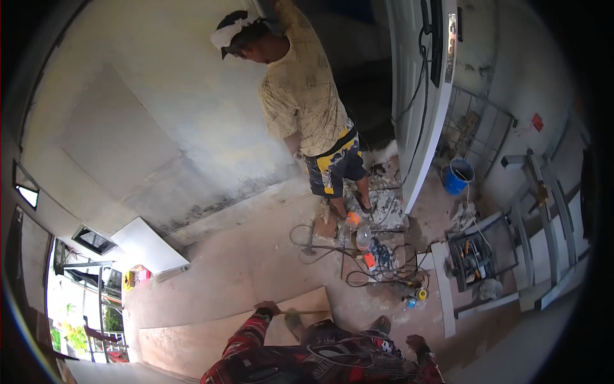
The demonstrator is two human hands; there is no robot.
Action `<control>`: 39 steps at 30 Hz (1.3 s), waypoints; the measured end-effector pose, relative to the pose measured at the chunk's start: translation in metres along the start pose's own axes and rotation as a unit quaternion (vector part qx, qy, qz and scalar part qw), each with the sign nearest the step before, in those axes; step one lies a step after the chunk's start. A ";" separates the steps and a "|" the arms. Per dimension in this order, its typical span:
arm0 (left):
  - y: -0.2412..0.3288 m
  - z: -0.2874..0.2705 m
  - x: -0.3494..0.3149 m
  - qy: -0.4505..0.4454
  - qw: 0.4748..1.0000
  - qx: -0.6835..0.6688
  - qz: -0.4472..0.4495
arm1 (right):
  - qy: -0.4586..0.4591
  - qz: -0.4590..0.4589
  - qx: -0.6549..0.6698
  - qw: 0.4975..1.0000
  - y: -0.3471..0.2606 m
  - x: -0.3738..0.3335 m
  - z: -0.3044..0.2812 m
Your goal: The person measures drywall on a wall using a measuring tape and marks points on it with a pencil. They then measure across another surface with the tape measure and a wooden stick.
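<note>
My left hand (268, 308) is closed around one end of a thin wooden strip (307, 312), which points right in front of my legs. Below that hand lies a large tan sheet of board (192, 339) on the floor, and one of my feet is beside the strip. My right hand (417, 344) hangs low by my right side, its fingers loosely apart and nothing visible in them. Nearest to it on the floor is a small yellow-ringed roll or disc (421, 294), with tangled black cords (358, 275) beyond.
A person (307, 96) stands ahead at the doorway, one arm raised, beside a white door (422, 109). At right are a blue bucket (457, 176), a tool-filled crate (472, 259) and metal framing (531, 217). A white panel (150, 246) leans on the left wall.
</note>
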State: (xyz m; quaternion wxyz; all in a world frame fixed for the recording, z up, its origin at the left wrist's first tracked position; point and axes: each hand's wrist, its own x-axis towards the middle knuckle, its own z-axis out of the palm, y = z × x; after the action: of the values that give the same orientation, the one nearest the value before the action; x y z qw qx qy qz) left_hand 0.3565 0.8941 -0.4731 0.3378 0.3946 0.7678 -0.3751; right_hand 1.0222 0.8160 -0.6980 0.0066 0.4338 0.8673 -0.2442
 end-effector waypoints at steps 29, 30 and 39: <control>0.133 0.135 -0.099 0.026 0.986 -0.154 -0.063 | -0.289 -0.012 0.145 0.946 0.094 0.042 -0.240; 0.132 0.139 -0.099 0.023 0.986 -0.156 -0.062 | -0.292 -0.012 0.143 0.945 0.091 0.041 -0.247; 0.143 0.139 -0.094 0.042 0.981 -0.183 -0.055 | -0.250 -0.219 0.187 0.924 0.025 0.030 -0.335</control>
State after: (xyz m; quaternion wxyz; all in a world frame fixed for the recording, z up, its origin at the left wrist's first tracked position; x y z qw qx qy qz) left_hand 0.5535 0.8018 -0.5095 0.3505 0.2984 0.8575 -0.2296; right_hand 1.0900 0.9952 -0.4198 0.0884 0.1512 0.8492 -0.4982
